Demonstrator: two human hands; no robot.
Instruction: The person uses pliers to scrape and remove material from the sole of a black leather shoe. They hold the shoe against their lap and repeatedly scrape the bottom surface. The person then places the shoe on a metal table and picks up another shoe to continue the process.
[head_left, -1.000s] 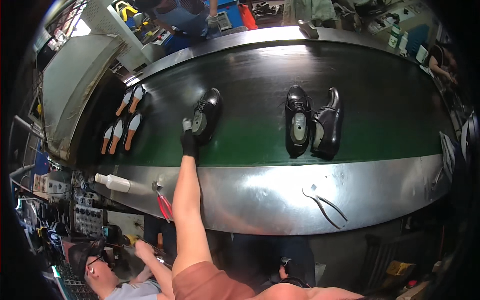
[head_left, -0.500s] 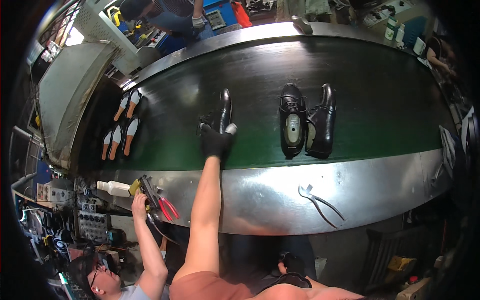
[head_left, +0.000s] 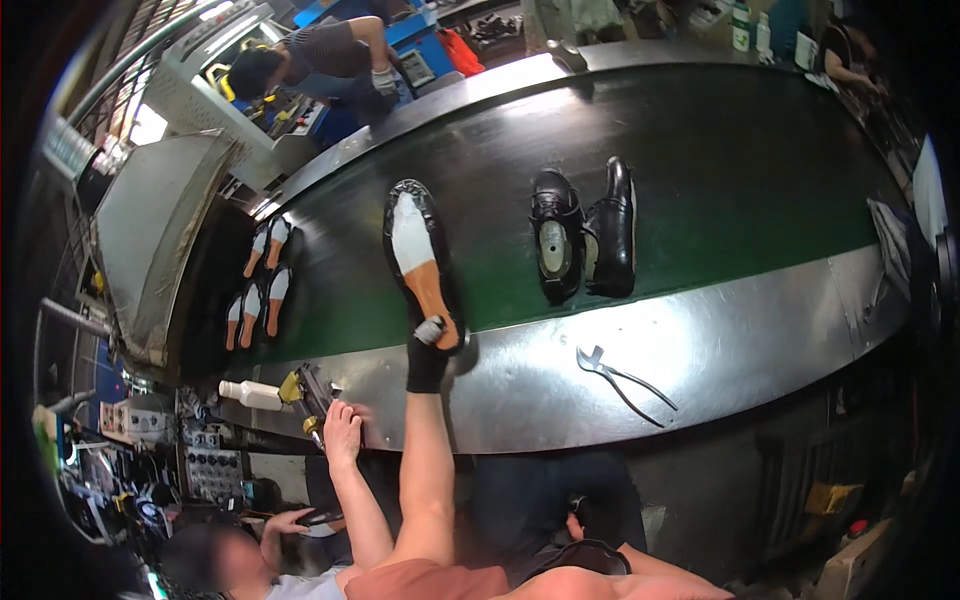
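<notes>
Low at the near side is the right hand (head_left: 574,524), its grip impossible to tell; the gloved left hand (head_left: 428,350) pinches a black shoe (head_left: 412,240) by its heel, underside up, left of centre. It runs from tan near the heel to puckered-edged white at the far toe. A shiny metal ledge (head_left: 520,400) borders the green belt (head_left: 720,235); beyond, a person (head_left: 325,62) bends over.

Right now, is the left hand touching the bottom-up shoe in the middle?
Touching. The head view shows the left hand gripping the upturned shoe, a pale glove tip lying over its heel.
</notes>
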